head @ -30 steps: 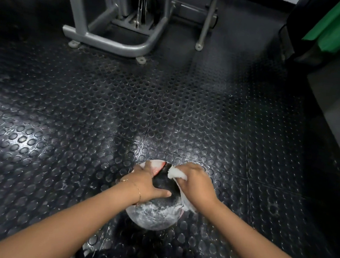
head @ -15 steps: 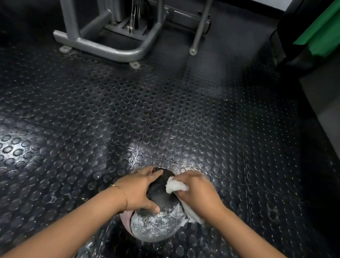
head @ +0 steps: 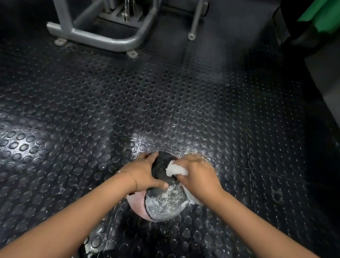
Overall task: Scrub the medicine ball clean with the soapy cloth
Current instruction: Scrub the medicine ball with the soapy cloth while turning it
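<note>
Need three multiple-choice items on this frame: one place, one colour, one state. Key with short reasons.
1. The ball rests on: A) a bench B) the studded floor C) a shelf.
2. The cloth is: A) green B) red C) white.
3. The left hand: A) holds the ball B) grips the cloth C) hangs free.

Key: 1 B, the studded floor lies all round and under the ball. 2 C, the wad gripped in the right hand is white. 3 A, its fingers and thumb wrap the ball's left side.
</note>
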`<state>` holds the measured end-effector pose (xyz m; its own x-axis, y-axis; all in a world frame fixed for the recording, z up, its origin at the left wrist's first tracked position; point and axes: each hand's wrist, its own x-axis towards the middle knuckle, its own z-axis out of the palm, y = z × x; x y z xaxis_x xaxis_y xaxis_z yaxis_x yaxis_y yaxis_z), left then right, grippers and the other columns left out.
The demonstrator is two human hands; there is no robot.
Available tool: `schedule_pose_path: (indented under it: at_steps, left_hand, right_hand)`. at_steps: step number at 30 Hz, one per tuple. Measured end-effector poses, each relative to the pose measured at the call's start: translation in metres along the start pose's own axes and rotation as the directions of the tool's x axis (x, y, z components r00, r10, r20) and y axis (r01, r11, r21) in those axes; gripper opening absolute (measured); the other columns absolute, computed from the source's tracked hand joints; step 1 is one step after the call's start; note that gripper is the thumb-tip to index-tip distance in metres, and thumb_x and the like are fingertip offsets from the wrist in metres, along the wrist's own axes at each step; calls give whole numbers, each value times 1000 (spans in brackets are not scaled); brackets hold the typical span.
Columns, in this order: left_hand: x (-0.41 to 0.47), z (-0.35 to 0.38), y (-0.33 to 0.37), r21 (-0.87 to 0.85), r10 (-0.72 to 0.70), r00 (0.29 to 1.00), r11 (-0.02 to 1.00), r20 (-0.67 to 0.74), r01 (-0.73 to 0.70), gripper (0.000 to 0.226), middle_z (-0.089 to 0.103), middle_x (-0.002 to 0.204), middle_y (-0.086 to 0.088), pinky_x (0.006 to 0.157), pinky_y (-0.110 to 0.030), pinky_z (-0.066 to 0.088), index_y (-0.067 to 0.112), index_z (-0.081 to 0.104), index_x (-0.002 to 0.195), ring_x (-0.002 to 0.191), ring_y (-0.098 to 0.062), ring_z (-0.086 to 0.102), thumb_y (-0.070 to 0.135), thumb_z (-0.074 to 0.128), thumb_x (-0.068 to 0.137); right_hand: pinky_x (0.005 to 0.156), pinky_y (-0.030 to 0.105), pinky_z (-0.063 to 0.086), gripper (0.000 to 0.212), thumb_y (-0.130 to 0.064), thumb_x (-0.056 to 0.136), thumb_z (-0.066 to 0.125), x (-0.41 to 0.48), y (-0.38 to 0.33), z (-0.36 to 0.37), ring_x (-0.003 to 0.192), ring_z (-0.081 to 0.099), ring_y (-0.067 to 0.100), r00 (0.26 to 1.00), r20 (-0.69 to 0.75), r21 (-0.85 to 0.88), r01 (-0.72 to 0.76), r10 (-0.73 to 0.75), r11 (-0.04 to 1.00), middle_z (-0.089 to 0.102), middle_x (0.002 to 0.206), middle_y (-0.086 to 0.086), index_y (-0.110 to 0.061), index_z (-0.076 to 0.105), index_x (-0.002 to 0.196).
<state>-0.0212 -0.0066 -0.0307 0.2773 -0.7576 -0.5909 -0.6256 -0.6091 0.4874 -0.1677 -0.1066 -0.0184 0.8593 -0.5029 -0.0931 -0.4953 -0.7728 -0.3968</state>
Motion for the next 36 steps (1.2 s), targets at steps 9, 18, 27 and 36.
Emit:
schedule_pose_path:
  at_steps: [9, 18, 27, 36]
  left_hand:
    - [-4, 1, 0, 13, -20, 1000, 1000, -2, 20, 105, 13, 155, -3, 109, -33, 34, 30, 6, 151, 134, -24, 36, 57, 70, 73]
    - [-1, -1, -1, 8, -47, 999, 999, 11, 47, 103, 10, 156, -4, 109, -34, 32, 31, 5, 150, 137, -25, 32, 58, 68, 73]
    - [-1, -4, 4, 28, -66, 998, 997, 9, 66, 101, 14, 155, -2, 104, -31, 35, 32, 5, 150, 134, -24, 37, 59, 66, 75]
    - [-5, -3, 2, -43, -87, 996, 995, 2, 87, 102, 15, 153, -5, 106, -32, 34, 31, 7, 150, 133, -27, 37, 56, 70, 73]
  right_hand:
    - [56, 9, 32, 18, -25, 87, 56, 4, 10, 3, 85, 51, 5, 990, 46, 57, -133, 131, 989, 62, 106, -10, -30, 63, 103]
    - [55, 19, 40, 10, -22, 86, 57, 9, 19, 1, 77, 58, 10, 990, 49, 83, -138, 135, 987, 61, 85, -10, -24, 66, 87]
    - [56, 15, 35, 12, -24, 87, 57, 6, 23, -1, 78, 56, 6, 981, 96, 102, -177, 168, 979, 64, 94, -11, -26, 66, 94]
    - [65, 15, 42, 18, -24, 86, 59, -7, 15, -2, 82, 54, 3, 987, 95, 96, -139, 130, 986, 56, 94, -18, -28, 66, 102]
